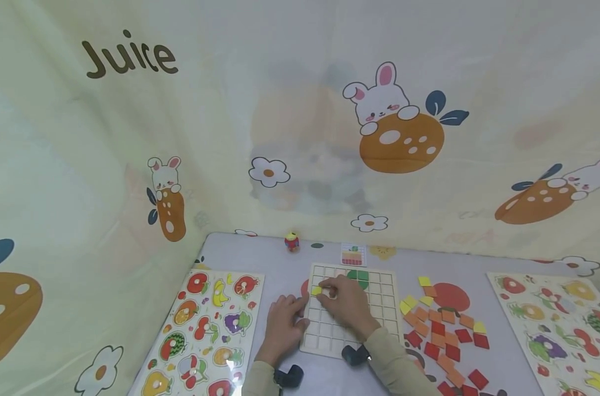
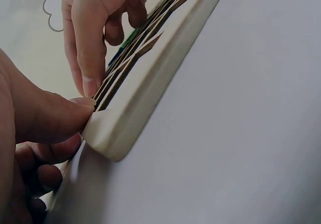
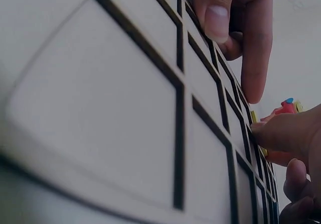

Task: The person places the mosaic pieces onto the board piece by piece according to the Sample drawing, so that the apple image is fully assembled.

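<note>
My right hand [image 1: 348,300] is over the upper left of a pale grid board [image 1: 332,346], its thumb and index finger pinching a small yellow square tile [image 1: 316,290] at a left-column cell. In the right wrist view, the thumb tip is against that yellow tile [image 3: 264,152]. My left hand [image 1: 283,324] rests at the board's left edge with index finger and thumb extended toward it. The left wrist view shows the left thumb [image 2: 55,113] on the board's corner. Green pieces [image 1: 358,279] sit in the board's upper cells.
Loose red, orange and yellow tiles [image 1: 437,328] are scattered right of the board. Fruit-picture boards flank the area at left [image 1: 240,357] and right [image 1: 523,344]. Behind the grid board are a small pattern card [image 1: 353,254] and a red-and-yellow figurine [image 1: 292,242].
</note>
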`<move>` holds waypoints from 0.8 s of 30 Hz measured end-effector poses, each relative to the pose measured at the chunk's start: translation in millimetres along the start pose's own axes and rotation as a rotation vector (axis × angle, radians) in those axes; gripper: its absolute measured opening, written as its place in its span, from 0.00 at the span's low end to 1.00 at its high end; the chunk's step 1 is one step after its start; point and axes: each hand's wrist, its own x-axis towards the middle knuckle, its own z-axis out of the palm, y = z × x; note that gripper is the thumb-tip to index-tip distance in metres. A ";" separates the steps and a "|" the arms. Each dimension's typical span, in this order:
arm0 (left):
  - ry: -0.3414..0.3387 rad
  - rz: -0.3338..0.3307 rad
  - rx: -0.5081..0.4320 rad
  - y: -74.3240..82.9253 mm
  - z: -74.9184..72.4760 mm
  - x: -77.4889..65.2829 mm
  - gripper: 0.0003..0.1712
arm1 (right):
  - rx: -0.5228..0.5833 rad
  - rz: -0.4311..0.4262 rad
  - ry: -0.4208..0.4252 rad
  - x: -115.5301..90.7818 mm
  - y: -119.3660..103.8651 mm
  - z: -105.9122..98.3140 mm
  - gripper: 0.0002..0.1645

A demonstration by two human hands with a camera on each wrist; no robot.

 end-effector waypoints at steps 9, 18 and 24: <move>0.012 -0.010 -0.019 -1.1 2.2 0.4 0.32 | 0.079 0.045 -0.010 -6.6 7.0 -26.6 0.16; 0.002 -0.029 -0.017 -0.1 2.9 1.7 0.33 | -0.015 0.150 -0.026 -8.6 60.5 -93.4 0.18; 0.000 -0.036 -0.011 -2.6 5.0 1.3 0.33 | -0.017 0.209 -0.060 -22.8 94.2 -129.4 0.24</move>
